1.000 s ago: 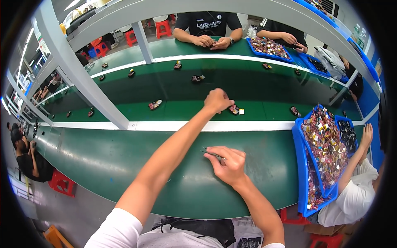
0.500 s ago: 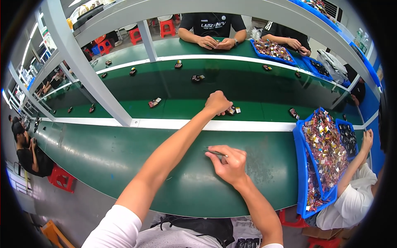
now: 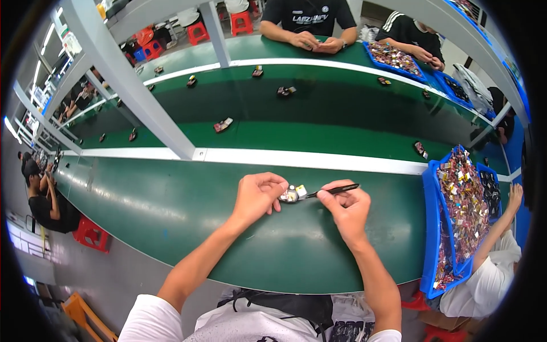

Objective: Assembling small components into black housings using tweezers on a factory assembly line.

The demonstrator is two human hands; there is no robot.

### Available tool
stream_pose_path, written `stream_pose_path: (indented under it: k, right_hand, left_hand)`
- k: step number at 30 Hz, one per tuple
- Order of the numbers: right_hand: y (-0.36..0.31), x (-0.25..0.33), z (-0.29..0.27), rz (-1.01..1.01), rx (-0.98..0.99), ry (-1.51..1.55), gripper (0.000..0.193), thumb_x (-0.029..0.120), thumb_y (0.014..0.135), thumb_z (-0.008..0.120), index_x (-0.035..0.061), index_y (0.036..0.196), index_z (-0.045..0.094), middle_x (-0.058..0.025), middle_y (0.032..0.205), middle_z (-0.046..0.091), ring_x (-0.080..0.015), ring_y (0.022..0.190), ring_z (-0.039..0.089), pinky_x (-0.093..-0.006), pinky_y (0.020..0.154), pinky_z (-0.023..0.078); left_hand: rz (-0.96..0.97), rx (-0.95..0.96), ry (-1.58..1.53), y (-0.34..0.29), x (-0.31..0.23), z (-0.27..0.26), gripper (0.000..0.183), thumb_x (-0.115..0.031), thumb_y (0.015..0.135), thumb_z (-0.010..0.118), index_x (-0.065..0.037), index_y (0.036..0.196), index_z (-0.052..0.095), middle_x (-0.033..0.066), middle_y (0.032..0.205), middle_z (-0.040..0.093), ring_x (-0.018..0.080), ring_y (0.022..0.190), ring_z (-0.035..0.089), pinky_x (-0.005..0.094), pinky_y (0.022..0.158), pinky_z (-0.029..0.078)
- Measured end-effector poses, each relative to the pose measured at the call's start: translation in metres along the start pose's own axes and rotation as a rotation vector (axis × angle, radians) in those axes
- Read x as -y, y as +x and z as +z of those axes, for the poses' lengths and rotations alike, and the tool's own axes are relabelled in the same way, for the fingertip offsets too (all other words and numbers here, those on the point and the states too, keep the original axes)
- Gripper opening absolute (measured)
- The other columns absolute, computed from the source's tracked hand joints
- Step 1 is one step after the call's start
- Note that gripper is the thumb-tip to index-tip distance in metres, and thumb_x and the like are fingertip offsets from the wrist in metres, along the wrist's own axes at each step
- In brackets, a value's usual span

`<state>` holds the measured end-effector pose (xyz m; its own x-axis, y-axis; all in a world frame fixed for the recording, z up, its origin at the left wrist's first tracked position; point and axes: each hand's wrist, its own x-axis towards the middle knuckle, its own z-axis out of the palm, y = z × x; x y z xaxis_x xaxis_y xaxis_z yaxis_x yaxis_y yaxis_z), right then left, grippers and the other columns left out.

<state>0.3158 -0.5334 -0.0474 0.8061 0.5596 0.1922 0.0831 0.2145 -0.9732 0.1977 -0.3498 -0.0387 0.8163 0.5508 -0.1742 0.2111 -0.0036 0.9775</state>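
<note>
Over the green worktable (image 3: 171, 194), my left hand (image 3: 258, 196) grips a small black-cased assembly (image 3: 289, 195) at its left edge. Light-coloured parts show inside the casing, and a small white and yellow piece (image 3: 302, 191) sticks out at its upper right. My right hand (image 3: 348, 208) pinches black tweezers (image 3: 341, 189), their tips pointing left and meeting the assembly near that piece. The exact contact of the tips is too small to make out.
Beyond a white rail (image 3: 296, 159) runs a green conveyor belt (image 3: 342, 122) with several similar assemblies, one (image 3: 223, 125) to the left. Blue trays (image 3: 431, 239) full of small wired parts stand at right. A grey post (image 3: 122, 80) rises at left. Co-workers sit opposite and at both sides.
My left hand has come back from the belt to the worktable with the assembly. My right hand has moved up and right, bringing the tweezers to it. The view has shifted slightly.
</note>
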Motion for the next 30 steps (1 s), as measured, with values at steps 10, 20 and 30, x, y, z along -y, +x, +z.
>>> stream_pose_path:
  k: [10, 20, 30]
  right_hand:
    - [-0.013, 0.01, 0.016, -0.154, 0.008, -0.142, 0.01, -0.006, 0.084, 0.077, -0.0036, 0.091, 0.07, -0.0039, 0.082, 0.07, -0.0008, 0.054, 0.05, -0.0171, 0.05, 0.035]
    - [-0.018, -0.001, 0.02, -0.173, 0.013, -0.259, 0.013, -0.003, 0.083, 0.081, -0.0029, 0.093, 0.072, -0.0012, 0.077, 0.07, 0.0007, 0.05, 0.045, -0.0182, 0.045, 0.03]
    - [-0.017, -0.004, 0.018, -0.174, 0.01, -0.343, 0.012, -0.002, 0.083, 0.081, -0.0017, 0.091, 0.073, 0.001, 0.07, 0.068, 0.0011, 0.046, 0.042, -0.0191, 0.044, 0.027]
  left_hand:
    - [0.188, -0.103, -0.1, -0.02, 0.012, -0.002, 0.015, -0.005, 0.093, 0.071, 0.008, 0.1, 0.072, 0.0096, 0.076, 0.072, 0.0108, 0.054, 0.064, 0.0223, 0.043, 0.045]
    - [0.289, -0.102, -0.075, -0.025, 0.016, 0.006, 0.013, -0.003, 0.094, 0.071, 0.006, 0.103, 0.072, 0.0104, 0.081, 0.073, 0.0123, 0.059, 0.068, 0.023, 0.048, 0.052]
    - [0.368, -0.117, 0.006, -0.023, 0.023, 0.009, 0.011, -0.002, 0.094, 0.069, 0.005, 0.103, 0.072, 0.0099, 0.08, 0.072, 0.0125, 0.06, 0.069, 0.0231, 0.05, 0.054]
